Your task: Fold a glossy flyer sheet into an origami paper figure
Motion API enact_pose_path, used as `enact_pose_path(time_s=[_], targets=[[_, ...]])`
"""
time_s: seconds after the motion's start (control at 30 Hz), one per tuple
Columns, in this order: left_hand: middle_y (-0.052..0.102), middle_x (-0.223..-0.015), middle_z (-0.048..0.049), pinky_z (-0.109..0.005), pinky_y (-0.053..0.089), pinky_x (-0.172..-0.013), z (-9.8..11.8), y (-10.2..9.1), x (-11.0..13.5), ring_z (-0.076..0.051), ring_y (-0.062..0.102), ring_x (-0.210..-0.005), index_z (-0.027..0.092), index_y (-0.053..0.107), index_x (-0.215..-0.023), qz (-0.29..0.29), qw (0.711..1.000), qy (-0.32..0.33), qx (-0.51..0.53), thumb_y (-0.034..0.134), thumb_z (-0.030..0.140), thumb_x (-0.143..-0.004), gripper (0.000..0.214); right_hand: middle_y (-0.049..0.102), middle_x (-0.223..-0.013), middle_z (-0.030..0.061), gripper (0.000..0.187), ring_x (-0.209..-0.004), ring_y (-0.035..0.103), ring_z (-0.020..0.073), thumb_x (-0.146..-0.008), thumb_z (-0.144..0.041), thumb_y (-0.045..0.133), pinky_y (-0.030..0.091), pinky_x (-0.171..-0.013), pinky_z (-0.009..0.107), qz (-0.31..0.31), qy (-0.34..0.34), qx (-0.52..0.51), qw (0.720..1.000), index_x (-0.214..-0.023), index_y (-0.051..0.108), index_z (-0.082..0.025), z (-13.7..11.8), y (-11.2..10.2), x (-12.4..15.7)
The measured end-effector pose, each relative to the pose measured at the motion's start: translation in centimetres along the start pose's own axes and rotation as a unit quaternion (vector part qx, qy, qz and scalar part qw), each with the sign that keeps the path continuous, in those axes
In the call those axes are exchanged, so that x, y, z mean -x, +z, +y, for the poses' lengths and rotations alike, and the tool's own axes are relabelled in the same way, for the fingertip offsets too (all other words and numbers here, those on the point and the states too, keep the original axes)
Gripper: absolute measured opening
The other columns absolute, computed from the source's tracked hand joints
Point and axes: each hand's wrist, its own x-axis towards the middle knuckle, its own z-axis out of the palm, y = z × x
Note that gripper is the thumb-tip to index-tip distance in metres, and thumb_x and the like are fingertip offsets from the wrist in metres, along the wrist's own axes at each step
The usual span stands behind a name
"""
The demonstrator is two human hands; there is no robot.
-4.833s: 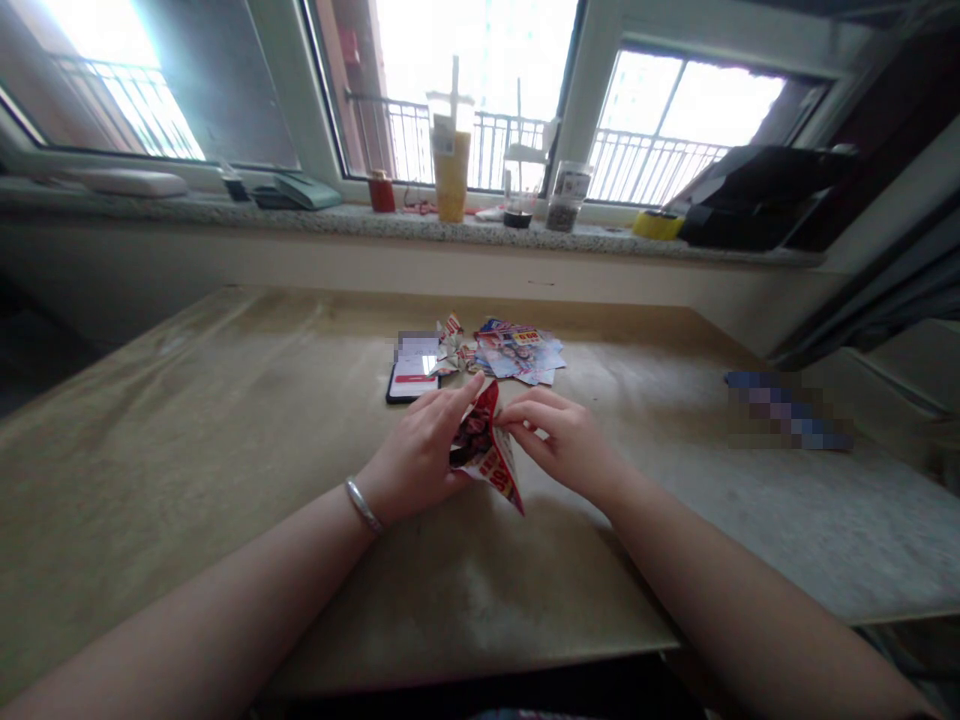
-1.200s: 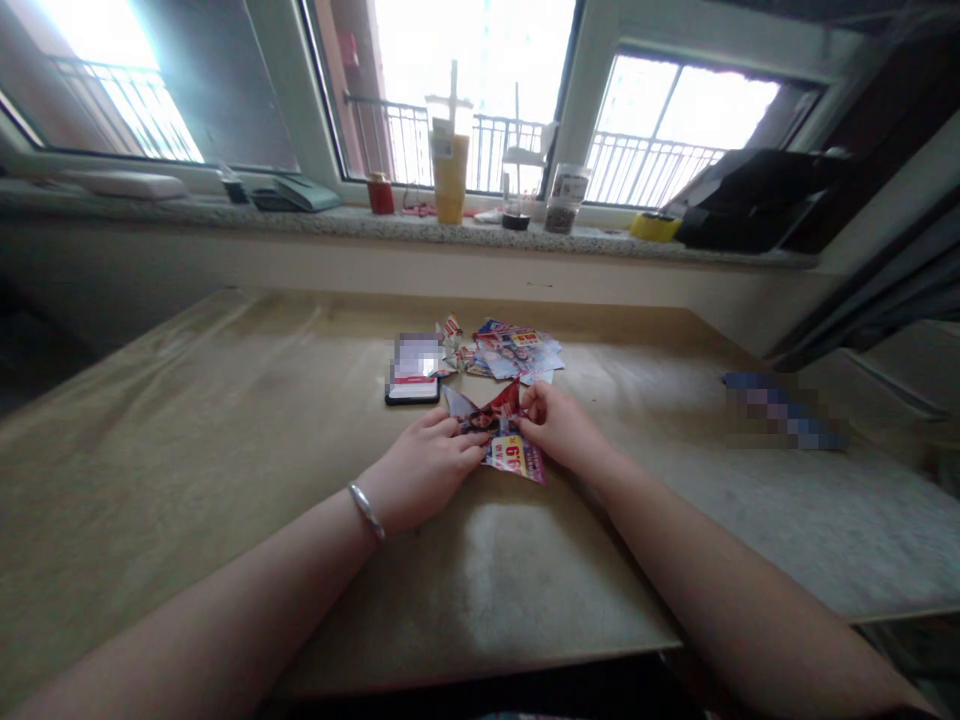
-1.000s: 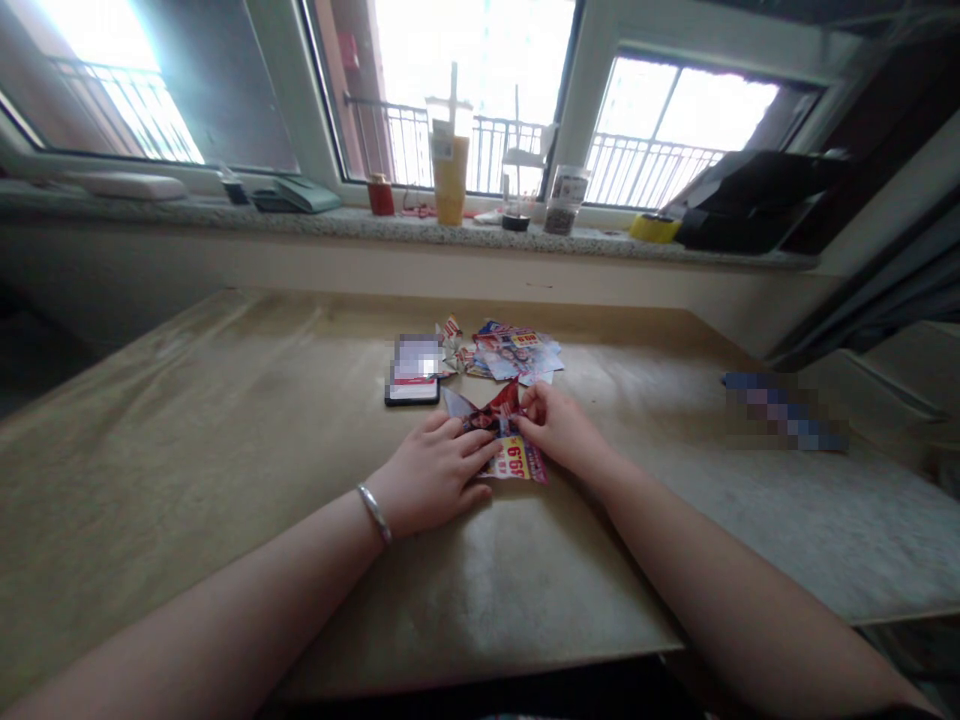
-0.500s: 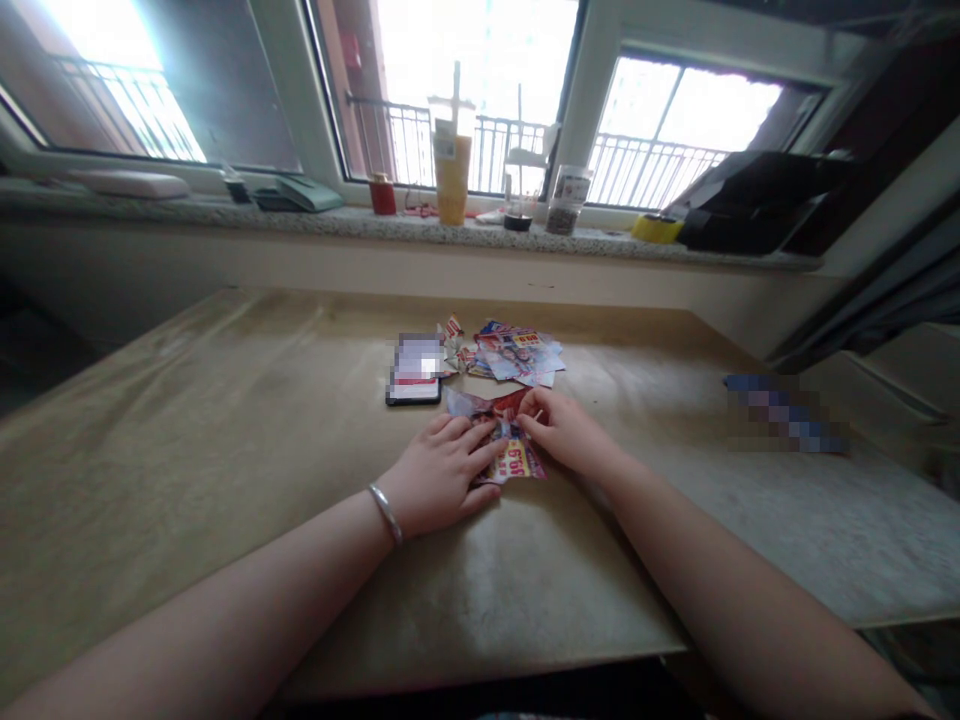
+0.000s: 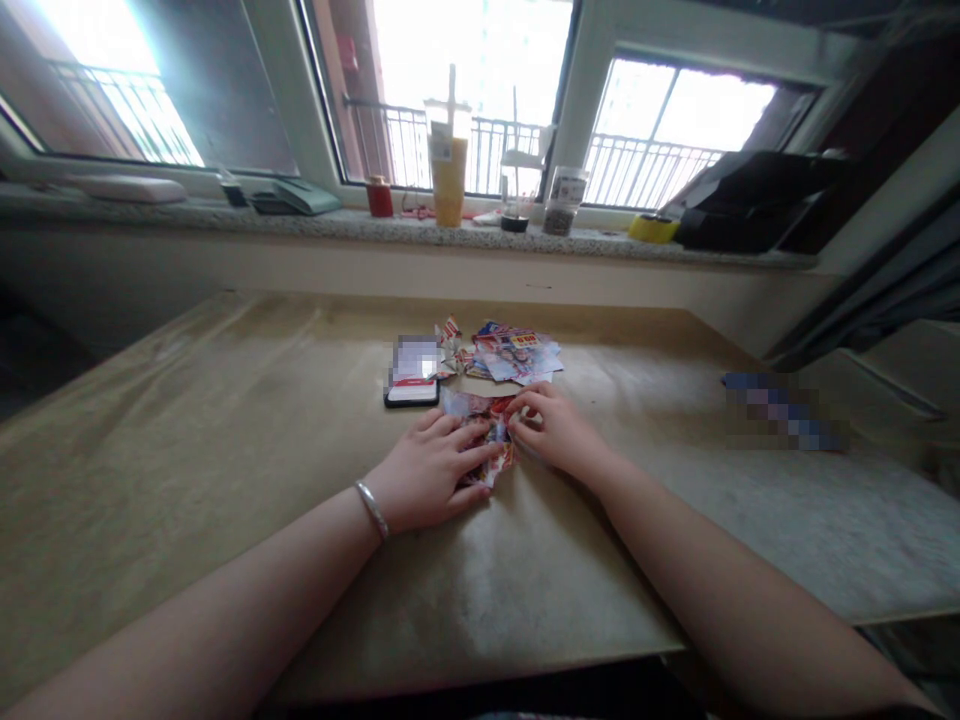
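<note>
A printed paper sheet (image 5: 504, 460), red, white and yellow, lies on the table in the middle, partly hidden by both hands. My left hand (image 5: 427, 470) rests flat on it with the fingers spread; a silver bangle circles that wrist. At the sheet's right side, my right hand (image 5: 555, 430) has thumb and index finger closed on its edge, which looks folded over leftward. Just beyond are a loose pile of similar printed papers (image 5: 521, 357) and some folded or crumpled paper pieces (image 5: 451, 350). A phone (image 5: 412, 394) lies left of them.
The table (image 5: 225, 450) has a pale cloth-like surface. A blurred bluish item (image 5: 780, 412) lies near its right edge. Behind, the stone windowsill (image 5: 300, 225) carries a tall cup of yellow drink (image 5: 448, 180), a red jar (image 5: 379, 197), a clear container (image 5: 564, 200) and a black object (image 5: 742, 215).
The right part of the sheet has been turned over to the left, so less of it shows. My right hand has shifted slightly left with the edge; my left hand stays flat on the paper.
</note>
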Motion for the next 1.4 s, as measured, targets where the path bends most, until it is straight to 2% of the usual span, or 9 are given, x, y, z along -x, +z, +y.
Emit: enact_pose_path(time_s=[0.13,0.3,0.43,0.63,0.77,0.87,1.03,1.17,1.4], targets=[[0.047,-0.136,-0.0045,-0.044,0.026,-0.098,0.0,0.0,0.1,-0.027,0.045,-0.113,0.033,0.046,-0.131,0.002,1.0,0.009,0.002,0.041,0.056,-0.088,0.05,0.053,-0.118,0.011,0.018,-0.112,0.052,0.0217,-0.074,-0.02,0.061,0.038,-0.101,0.036,0.027,0.029,0.006,0.999,-0.091,0.068,-0.018,0.4,0.4,-0.3],[0.045,-0.139,-0.0057,-0.046,0.025,-0.1,0.0,0.0,0.1,-0.028,0.045,-0.115,0.033,0.048,-0.13,0.002,1.0,0.012,0.011,0.044,0.055,-0.087,0.049,0.062,-0.109,0.009,0.016,-0.107,0.055,0.0218,-0.075,-0.018,0.062,0.038,-0.099,0.039,0.017,0.032,0.005,0.999,-0.089,0.069,-0.019,0.8,0.6,-0.6],[0.053,-0.13,-0.0054,-0.045,0.027,-0.101,0.1,-0.3,-0.1,-0.027,0.047,-0.113,0.031,0.052,-0.125,0.004,0.999,0.022,0.03,0.05,0.052,-0.085,0.045,0.066,-0.097,0.0066,0.01,-0.101,0.057,0.0217,-0.076,-0.017,0.06,0.037,-0.096,0.041,0.016,0.016,-0.002,1.0,-0.083,0.067,-0.019,1.5,0.8,-0.9],[0.061,-0.119,-0.0031,-0.043,0.023,-0.107,0.2,-0.4,-0.3,-0.023,0.051,-0.108,0.026,0.056,-0.12,0.024,0.998,0.022,0.054,0.055,0.042,-0.084,0.04,0.059,-0.088,0.0042,0.009,-0.089,0.055,0.0167,-0.075,-0.012,0.054,0.044,-0.085,0.034,0.034,0.026,-0.081,0.996,-0.073,0.062,-0.018,1.6,0.8,-1.0],[0.059,-0.122,-0.0042,-0.044,0.025,-0.105,0.2,-0.3,-0.2,-0.025,0.051,-0.109,0.024,0.055,-0.122,0.019,0.998,0.016,0.055,0.054,0.044,-0.085,0.042,0.059,-0.087,0.0028,0.012,-0.074,0.057,0.0125,-0.074,-0.012,0.049,0.048,-0.067,0.026,0.023,0.056,-0.181,0.982,-0.08,0.059,-0.017,0.9,0.9,-0.8],[0.058,-0.124,-0.004,-0.043,0.026,-0.104,0.2,-0.4,-0.3,-0.025,0.05,-0.111,0.024,0.054,-0.123,0.014,0.998,0.017,0.058,0.056,0.043,-0.083,0.044,0.061,-0.082,0.002,0.013,-0.058,0.054,0.0099,-0.077,-0.015,0.048,0.046,-0.054,0.023,0.001,0.071,-0.216,0.974,-0.085,0.058,-0.017,0.4,1.0,-0.7],[0.059,-0.123,-0.0045,-0.042,0.026,-0.104,0.1,-0.4,-0.3,-0.025,0.05,-0.111,0.021,0.054,-0.121,0.016,0.997,0.012,0.071,0.059,0.041,-0.082,0.044,0.061,-0.086,0.0027,0.015,-0.061,0.056,0.0096,-0.076,-0.014,0.053,0.048,-0.061,0.024,0.025,0.015,-0.145,0.989,-0.087,0.062,-0.017,-0.2,0.6,-0.4],[0.06,-0.12,-0.0043,-0.042,0.027,-0.103,0.0,-0.3,-0.4,-0.024,0.05,-0.11,0.022,0.056,-0.117,0.022,0.997,0.015,0.072,0.06,0.041,-0.081,0.041,0.062,-0.092,0.002,0.017,-0.061,0.056,0.008,-0.077,-0.013,0.054,0.048,-0.063,0.024,0.005,-0.008,-0.085,0.996,-0.091,0.061,-0.019,-0.9,0.1,-0.1],[0.061,-0.116,-0.0031,-0.041,0.03,-0.099,0.0,-0.3,-0.4,-0.023,0.051,-0.105,0.024,0.057,-0.115,0.024,0.997,0.018,0.068,0.06,0.037,-0.081,0.037,0.064,-0.075,-0.0016,0.021,-0.067,0.059,0.0134,-0.079,-0.019,0.056,0.045,-0.064,0.025,-0.037,0.025,0.003,0.999,-0.099,0.057,-0.024,-1.4,-0.3,0.2]])
